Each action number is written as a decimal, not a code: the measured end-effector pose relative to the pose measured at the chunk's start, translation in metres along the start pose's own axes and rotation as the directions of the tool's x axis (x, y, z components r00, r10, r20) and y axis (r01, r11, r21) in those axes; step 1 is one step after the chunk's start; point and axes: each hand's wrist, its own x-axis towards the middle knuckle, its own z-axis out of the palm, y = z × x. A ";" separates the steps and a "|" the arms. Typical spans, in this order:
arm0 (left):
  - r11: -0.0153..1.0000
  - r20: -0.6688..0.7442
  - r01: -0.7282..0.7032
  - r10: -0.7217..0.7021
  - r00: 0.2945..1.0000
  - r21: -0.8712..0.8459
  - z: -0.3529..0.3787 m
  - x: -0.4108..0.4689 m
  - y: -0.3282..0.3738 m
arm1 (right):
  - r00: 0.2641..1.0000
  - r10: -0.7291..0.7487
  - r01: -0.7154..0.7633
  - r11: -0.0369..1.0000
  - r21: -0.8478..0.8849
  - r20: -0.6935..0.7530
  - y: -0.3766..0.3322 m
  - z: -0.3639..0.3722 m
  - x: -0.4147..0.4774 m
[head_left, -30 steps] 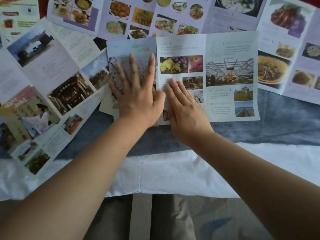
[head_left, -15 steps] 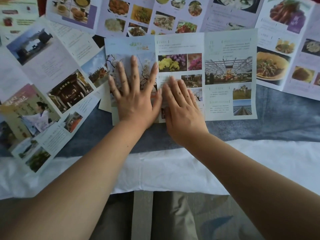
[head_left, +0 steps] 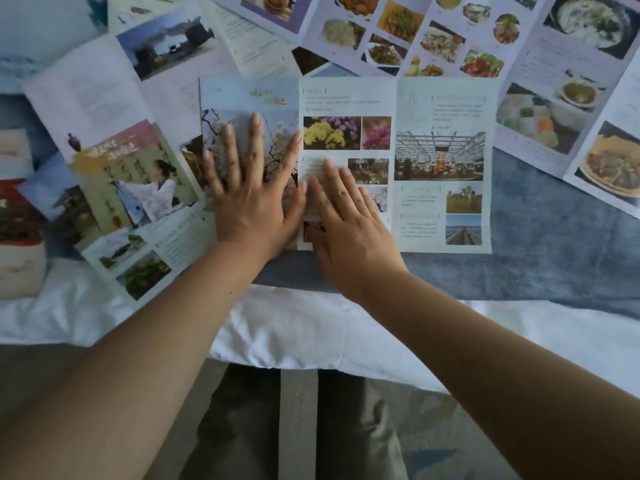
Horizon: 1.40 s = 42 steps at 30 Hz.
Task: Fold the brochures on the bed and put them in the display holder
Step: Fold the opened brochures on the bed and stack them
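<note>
A: Right, nearest first: what sits at the bottom edge?
B: Dark trousers (head_left: 242, 427), then a white sheet (head_left: 294, 334), and past it a blue blanket (head_left: 536, 258)

A: And the hands?
B: Both lie flat on the flower brochure (head_left: 440, 161), which is spread out in three panels on the blanket. The left hand (head_left: 252, 199) presses the left panel with straight, splayed fingers. The right hand (head_left: 349, 230) rests on the middle panel, fingers straight and close together. The thumbs come near each other at the crease between those two panels. Neither hand grips anything

A: Further off?
B: A scenery brochure (head_left: 138, 188) lies just left of it, and food brochures (head_left: 398, 32) cover the far side and the right, all unfolded
</note>
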 end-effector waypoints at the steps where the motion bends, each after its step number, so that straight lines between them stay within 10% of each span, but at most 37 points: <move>1: 1.000 -0.004 0.002 -0.002 1.000 0.004 0.000 -0.002 -0.009 | 1.000 -0.014 0.014 1.000 0.011 0.008 -0.006 0.001 0.004; 42: 0.865 0.059 0.347 -0.351 0.935 -0.361 -0.037 -0.015 -0.097 | 0.990 0.058 -0.078 0.985 -0.155 -0.132 -0.013 0.017 0.030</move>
